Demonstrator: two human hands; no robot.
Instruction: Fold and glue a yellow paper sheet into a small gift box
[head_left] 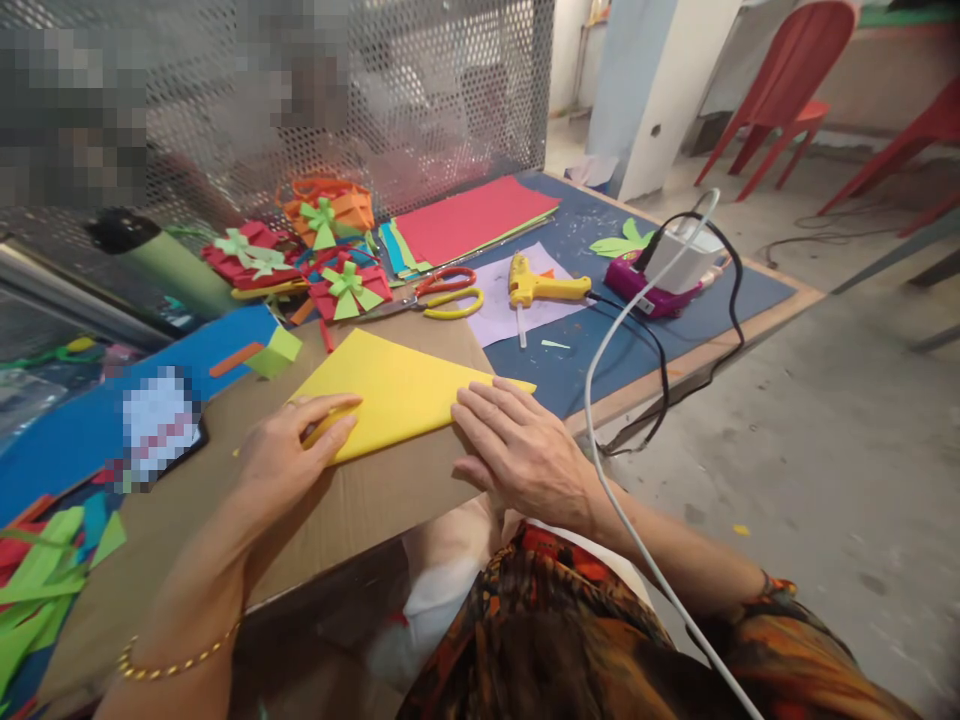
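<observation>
A yellow sheet of paper [386, 385], folded into a triangle, lies on brown cardboard [390, 500] in front of me. My right hand [517, 440] rests flat on its right part, fingers stretched out along the folded edge near me. At the left corner, my left hand [296, 445] touches the paper with thumb and fingers apart. Beyond the sheet lie scissors [454, 300] with red and yellow handles. To their right, a yellow glue gun [544, 285] rests on a lilac sheet [487, 290].
A stack of coloured paper [472, 220] and small paper boxes with green bows [349, 290] stand at the back. A purple power strip [652, 285] with a plug and cables sits right. Green and red paper strips [45, 570] lie left. A white cable [600, 400] crosses before my right arm.
</observation>
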